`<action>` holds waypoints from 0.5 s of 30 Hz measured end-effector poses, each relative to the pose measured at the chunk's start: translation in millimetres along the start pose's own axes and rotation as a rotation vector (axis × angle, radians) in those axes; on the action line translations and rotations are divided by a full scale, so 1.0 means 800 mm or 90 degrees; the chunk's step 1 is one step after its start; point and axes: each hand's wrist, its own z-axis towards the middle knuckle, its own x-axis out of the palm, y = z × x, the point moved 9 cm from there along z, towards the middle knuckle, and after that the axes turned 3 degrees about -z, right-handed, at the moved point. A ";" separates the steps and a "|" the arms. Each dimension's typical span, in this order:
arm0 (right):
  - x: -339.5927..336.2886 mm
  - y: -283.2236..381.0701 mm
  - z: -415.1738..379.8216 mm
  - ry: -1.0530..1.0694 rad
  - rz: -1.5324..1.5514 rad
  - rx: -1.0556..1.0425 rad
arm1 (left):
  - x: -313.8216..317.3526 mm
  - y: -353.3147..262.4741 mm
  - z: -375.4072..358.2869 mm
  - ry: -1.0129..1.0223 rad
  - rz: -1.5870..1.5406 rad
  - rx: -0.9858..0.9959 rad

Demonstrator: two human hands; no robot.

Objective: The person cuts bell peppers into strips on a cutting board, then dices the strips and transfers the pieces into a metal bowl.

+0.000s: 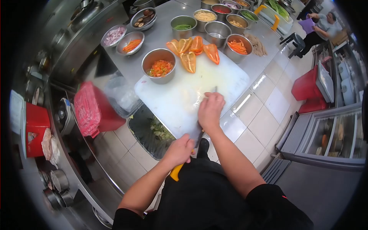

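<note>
My left hand [179, 150] is closed round the yellow handle of a knife [175, 173], low at the near edge of the white cutting board [230, 74]. My right hand [211, 111] lies over the blade with its fingers curled on it. Part of the blade shows between my hands, and what looks like its tip pokes out past my right fingers. Orange pepper pieces [188, 61], cut open, lie at the board's far side. A metal bowl of diced orange and green vegetables [160, 68] stands at the board's left corner.
Metal bowls of cut vegetables, including carrot strips [237, 46] and green strips [182, 27], crowd the far counter. A lined bin with scraps [155, 130] sits below the board's left edge, beside a red container [96, 109]. A person [324, 27] holds something purple at far right.
</note>
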 end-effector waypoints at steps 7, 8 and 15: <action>-0.021 0.005 0.036 -0.059 0.164 0.076 | -0.013 -0.038 0.001 -0.067 0.059 0.136; -0.024 0.031 0.051 -0.081 0.149 -0.010 | -0.027 -0.045 -0.008 -0.105 0.058 0.162; 0.036 0.230 0.137 0.024 0.187 -0.199 | -0.139 -0.081 -0.076 -0.218 -0.131 0.148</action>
